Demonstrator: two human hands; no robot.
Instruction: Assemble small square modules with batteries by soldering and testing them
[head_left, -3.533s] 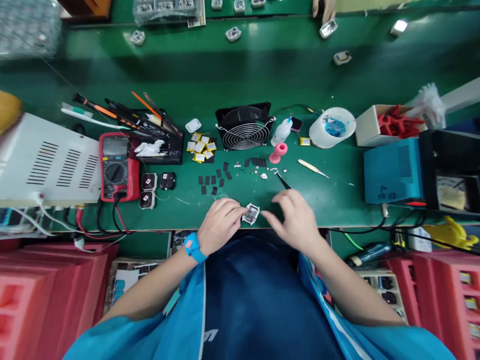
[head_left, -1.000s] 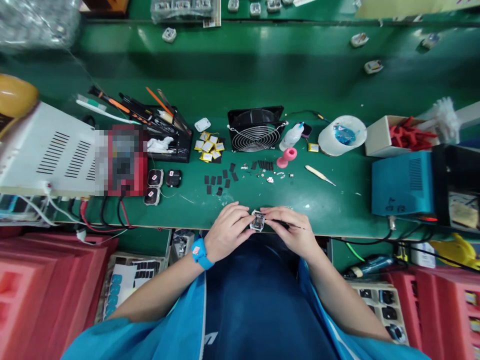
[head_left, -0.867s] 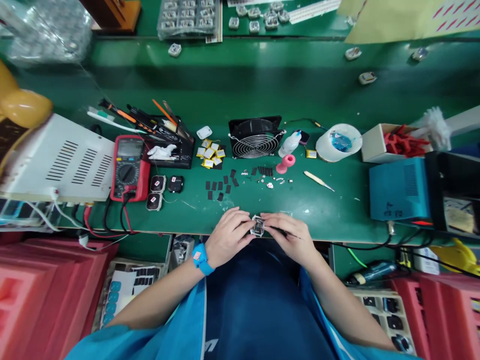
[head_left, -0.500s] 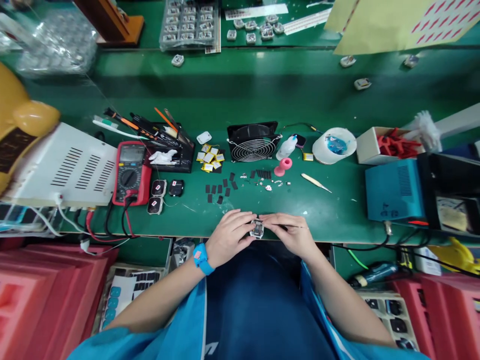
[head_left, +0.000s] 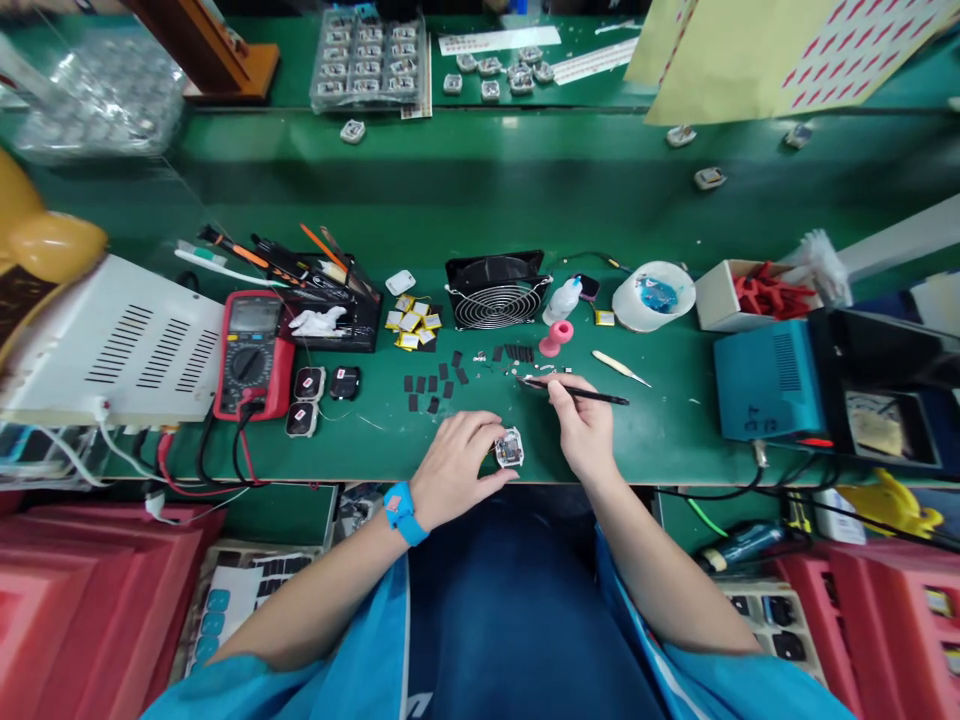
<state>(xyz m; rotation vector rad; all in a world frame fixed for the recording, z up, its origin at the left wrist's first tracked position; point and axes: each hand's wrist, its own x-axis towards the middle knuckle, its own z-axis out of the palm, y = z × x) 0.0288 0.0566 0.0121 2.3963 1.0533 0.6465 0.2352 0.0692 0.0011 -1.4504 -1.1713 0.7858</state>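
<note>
One black tool (head_left: 604,397) is pinched by the right hand (head_left: 585,430); the left hand (head_left: 454,460) has fingers parted around a case (head_left: 510,449).

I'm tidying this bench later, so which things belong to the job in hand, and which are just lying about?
In use, it seems:
- small open case, at the left hand
- thin black tool, held in the right hand

Untouched now, probably just lying about:
- multimeter
- fan
- pink stand
- white-handled tool
- white tub
</note>
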